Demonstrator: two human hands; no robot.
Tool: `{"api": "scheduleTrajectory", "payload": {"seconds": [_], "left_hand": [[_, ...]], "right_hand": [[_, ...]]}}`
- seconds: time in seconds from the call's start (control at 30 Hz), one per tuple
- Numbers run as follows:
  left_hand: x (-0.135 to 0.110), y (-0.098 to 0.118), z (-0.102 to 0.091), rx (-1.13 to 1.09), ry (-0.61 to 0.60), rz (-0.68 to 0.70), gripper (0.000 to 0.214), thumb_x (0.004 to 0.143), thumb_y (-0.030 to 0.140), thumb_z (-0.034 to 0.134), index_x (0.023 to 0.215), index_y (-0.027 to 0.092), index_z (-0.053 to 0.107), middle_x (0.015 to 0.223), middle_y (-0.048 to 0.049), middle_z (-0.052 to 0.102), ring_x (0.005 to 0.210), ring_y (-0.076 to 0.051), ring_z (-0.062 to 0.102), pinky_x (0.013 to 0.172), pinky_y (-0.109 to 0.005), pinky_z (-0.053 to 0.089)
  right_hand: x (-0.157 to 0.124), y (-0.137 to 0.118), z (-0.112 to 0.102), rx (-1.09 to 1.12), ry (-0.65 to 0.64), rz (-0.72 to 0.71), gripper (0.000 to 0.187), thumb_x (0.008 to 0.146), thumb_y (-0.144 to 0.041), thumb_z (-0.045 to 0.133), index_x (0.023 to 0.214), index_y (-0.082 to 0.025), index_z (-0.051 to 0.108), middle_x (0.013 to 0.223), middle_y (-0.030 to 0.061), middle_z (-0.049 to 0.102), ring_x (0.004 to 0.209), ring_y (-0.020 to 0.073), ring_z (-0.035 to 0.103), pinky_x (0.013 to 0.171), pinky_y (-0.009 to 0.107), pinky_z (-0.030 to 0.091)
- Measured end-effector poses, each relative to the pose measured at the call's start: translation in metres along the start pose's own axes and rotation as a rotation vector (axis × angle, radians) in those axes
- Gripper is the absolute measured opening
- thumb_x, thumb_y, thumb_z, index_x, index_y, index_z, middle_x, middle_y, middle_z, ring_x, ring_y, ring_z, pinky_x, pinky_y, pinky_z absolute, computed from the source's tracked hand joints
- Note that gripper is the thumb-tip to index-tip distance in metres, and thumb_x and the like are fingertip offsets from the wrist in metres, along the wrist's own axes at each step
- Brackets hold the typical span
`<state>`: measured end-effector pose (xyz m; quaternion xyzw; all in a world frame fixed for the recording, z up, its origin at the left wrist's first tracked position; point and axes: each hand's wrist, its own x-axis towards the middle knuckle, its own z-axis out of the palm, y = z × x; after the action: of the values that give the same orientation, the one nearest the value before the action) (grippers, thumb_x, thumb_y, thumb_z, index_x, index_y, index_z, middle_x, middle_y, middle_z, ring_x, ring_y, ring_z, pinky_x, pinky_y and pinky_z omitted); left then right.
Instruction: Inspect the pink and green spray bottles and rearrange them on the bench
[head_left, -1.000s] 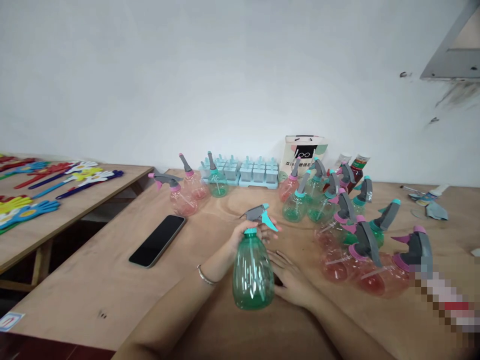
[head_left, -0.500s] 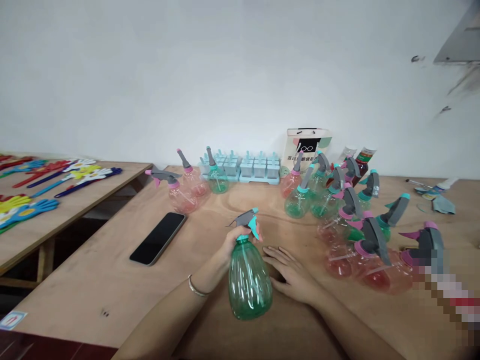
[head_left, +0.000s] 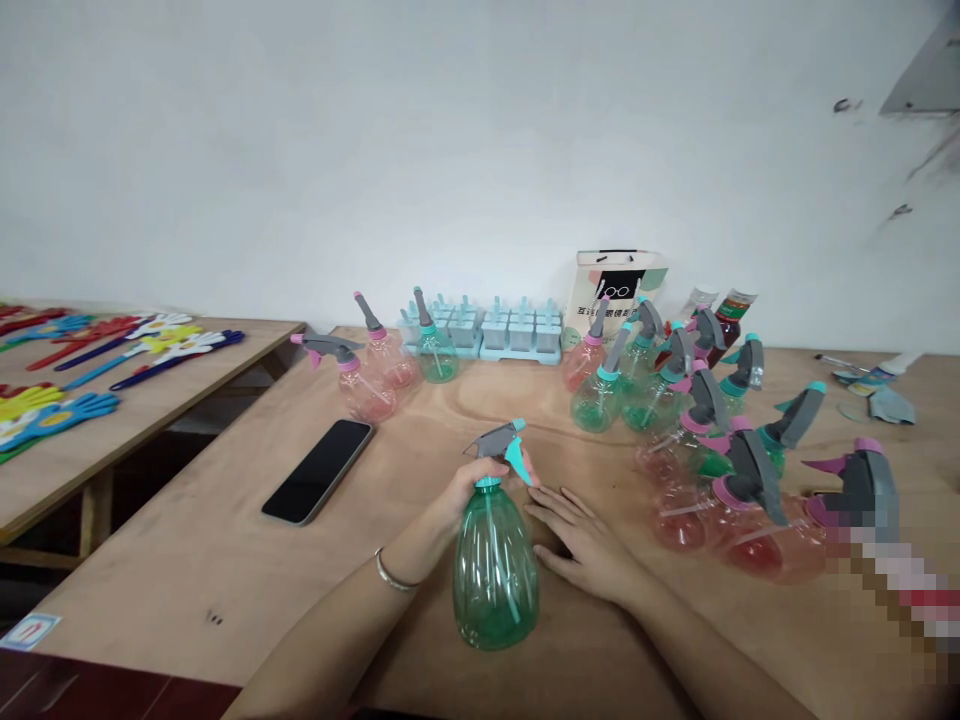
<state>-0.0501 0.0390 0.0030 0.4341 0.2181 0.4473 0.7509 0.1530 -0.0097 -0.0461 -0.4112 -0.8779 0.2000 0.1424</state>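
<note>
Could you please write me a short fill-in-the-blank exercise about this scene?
1. The left hand holds a spray bottle whose body is tinted ____.
2. Beside that bottle, the right hand has its palm facing ____.
3. The phone lies with its dark ____ facing up.
4. The paper bag shows a white outline of ____ on a black patch.

Missing words: green; down; screen; glasses.

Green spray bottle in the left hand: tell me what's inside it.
A pale tube runs down inside the green spray bottle. The turquoise collar covers the tube's top; whether liquid is inside, I cannot tell.
</note>
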Motion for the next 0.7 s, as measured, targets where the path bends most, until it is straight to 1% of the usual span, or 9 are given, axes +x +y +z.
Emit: {"api": "scheduleTrajectory", "payload": {"seconds": [0.1,0.23,0.33,0.4,0.43,0.47,0.53,0.63,0.7], "left_hand": [[-0.0008,0.0004,0.0015,-0.018,-0.053,-0.024,0.03,0.063,0.026,0.062,0.09,0.015,0.069,0.085,-0.0089,0.071,0.087,-0.027,0.067,0.09,-0.043,0.046],[-0.0003,0.0027,0.0025,0.061,-0.073,0.031,0.019,0.061,0.031,0.062,0.073,0.016,0.067,0.069,-0.0069,0.067,0.076,-0.026,0.066,0.086,-0.043,0.048],[-0.0003,0.0038,0.0046,0.174,-0.179,0.014,0.015,0.059,0.031,0.063,0.065,0.017,0.066,0.068,-0.0077,0.067,0.077,-0.028,0.066,0.085,-0.043,0.048],[-0.0006,0.0019,0.0057,0.139,-0.25,-0.051,0.018,0.06,0.03,0.063,0.072,0.017,0.068,0.076,-0.0091,0.07,0.088,-0.031,0.067,0.089,-0.044,0.046],[-0.0007,0.0002,0.0058,0.09,-0.256,-0.073,0.022,0.061,0.03,0.062,0.078,0.017,0.069,0.08,-0.0095,0.071,0.092,-0.031,0.067,0.091,-0.045,0.046],[-0.0006,-0.0016,0.0056,0.037,-0.244,-0.088,0.027,0.062,0.029,0.062,0.084,0.017,0.07,0.083,-0.0098,0.072,0.095,-0.031,0.067,0.093,-0.045,0.045],[-0.0001,-0.0047,0.0047,-0.043,-0.171,-0.084,0.031,0.062,0.028,0.062,0.088,0.016,0.07,0.083,-0.0099,0.071,0.091,-0.029,0.068,0.092,-0.045,0.046],[0.0009,-0.0047,0.0036,-0.048,-0.07,-0.005,0.021,0.059,0.029,0.061,0.073,0.015,0.069,0.067,-0.0073,0.067,0.07,-0.024,0.065,0.085,-0.044,0.05],[0.0011,-0.0002,0.0033,0.01,-0.019,0.03,0.018,0.058,0.03,0.062,0.067,0.015,0.067,0.061,-0.0065,0.065,0.064,-0.022,0.063,0.083,-0.045,0.051]], "right_hand": [[0.0008,0.0,0.001,-0.021,-0.003,0.023,0.054,0.092,-0.038,0.053,0.143,-0.023,0.044,0.155,0.0086,0.036,0.144,0.024,0.033,0.12,0.053,0.022],[0.0007,0.0012,0.0026,-0.024,0.015,0.018,0.053,0.093,-0.04,0.051,0.144,-0.025,0.044,0.155,0.0081,0.037,0.144,0.0237,0.033,0.12,0.053,0.021],[0.0004,0.0019,0.0031,-0.023,0.011,0.007,0.056,0.094,-0.041,0.05,0.146,-0.026,0.04,0.153,0.0077,0.04,0.144,0.0236,0.034,0.12,0.053,0.022],[0.0005,0.0018,0.003,-0.023,0.01,0.007,0.057,0.094,-0.042,0.05,0.147,-0.026,0.038,0.152,0.0073,0.042,0.143,0.0241,0.036,0.12,0.054,0.022],[0.0006,0.0016,0.0027,-0.025,0.007,0.01,0.057,0.094,-0.042,0.05,0.147,-0.026,0.038,0.152,0.0071,0.043,0.143,0.0242,0.036,0.12,0.054,0.022],[0.0008,0.0013,0.0024,-0.028,0.001,0.014,0.056,0.094,-0.041,0.05,0.147,-0.026,0.038,0.152,0.0071,0.043,0.143,0.0242,0.036,0.12,0.054,0.022],[0.0011,0.0005,0.0015,-0.034,-0.018,0.024,0.055,0.094,-0.041,0.049,0.146,-0.024,0.04,0.153,0.0072,0.041,0.143,0.024,0.034,0.12,0.054,0.021],[0.001,0.0,0.0005,-0.026,-0.028,0.026,0.055,0.094,-0.041,0.049,0.145,-0.023,0.041,0.155,0.0073,0.036,0.145,0.0237,0.031,0.12,0.054,0.02],[0.0005,0.0002,0.0003,-0.012,-0.02,0.021,0.054,0.094,-0.041,0.05,0.145,-0.023,0.042,0.156,0.0075,0.036,0.145,0.0235,0.031,0.12,0.054,0.019]]}}
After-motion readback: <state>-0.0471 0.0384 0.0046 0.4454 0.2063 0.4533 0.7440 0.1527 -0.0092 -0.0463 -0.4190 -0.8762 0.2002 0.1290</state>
